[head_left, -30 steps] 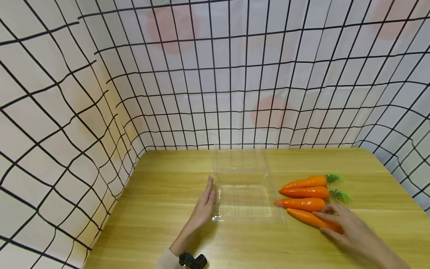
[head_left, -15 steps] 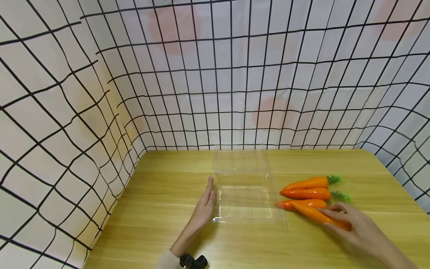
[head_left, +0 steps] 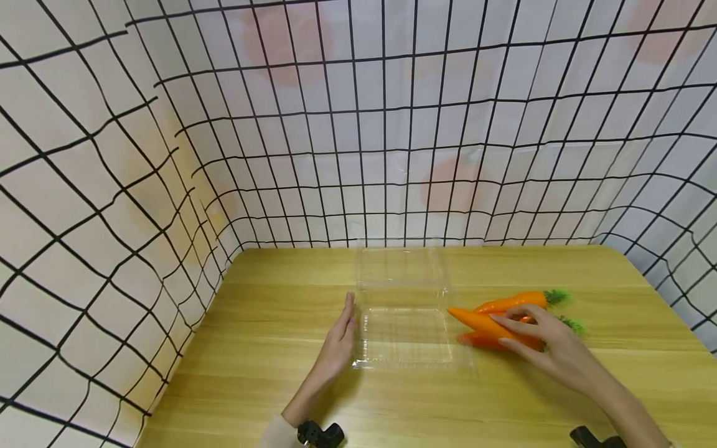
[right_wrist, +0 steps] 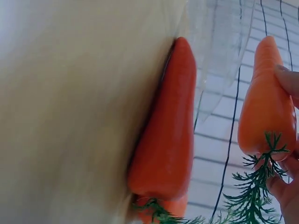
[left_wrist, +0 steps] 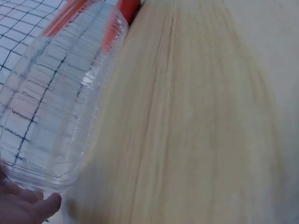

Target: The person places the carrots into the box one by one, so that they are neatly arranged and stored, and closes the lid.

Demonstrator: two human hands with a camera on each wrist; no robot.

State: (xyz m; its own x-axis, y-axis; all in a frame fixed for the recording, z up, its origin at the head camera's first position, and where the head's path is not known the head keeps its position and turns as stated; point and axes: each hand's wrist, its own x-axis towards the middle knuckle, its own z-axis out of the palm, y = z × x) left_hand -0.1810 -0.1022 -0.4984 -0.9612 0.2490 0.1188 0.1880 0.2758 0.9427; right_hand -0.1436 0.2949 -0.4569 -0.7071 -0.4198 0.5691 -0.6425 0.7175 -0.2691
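My right hand [head_left: 551, 342] pinches an orange carrot [head_left: 480, 322] between thumb and fingers, its tip pointing left at the clear plastic box. In the right wrist view the held carrot [right_wrist: 267, 107] hangs raised, its green leaves trailing below. Beneath it on the table lies a redder carrot [right_wrist: 168, 126]. The transparent box [head_left: 406, 361] stands with its lid [head_left: 400, 264] folded back. My left hand [head_left: 336, 348] rests along the box's left side with straight fingers; in the left wrist view, fingers [left_wrist: 32, 207] touch the box wall [left_wrist: 70, 172].
Another carrot [head_left: 512, 302] lies behind the held one, with green leaves at its right end. A further carrot between them is mostly hidden by my right hand. A wooden table [head_left: 269, 398] meets a white wall covering [head_left: 336, 137] with black grid lines.
My right hand has lifted the front carrot off the table and carried it left and away from me, over the other carrots. The left hand and the box have stayed put.
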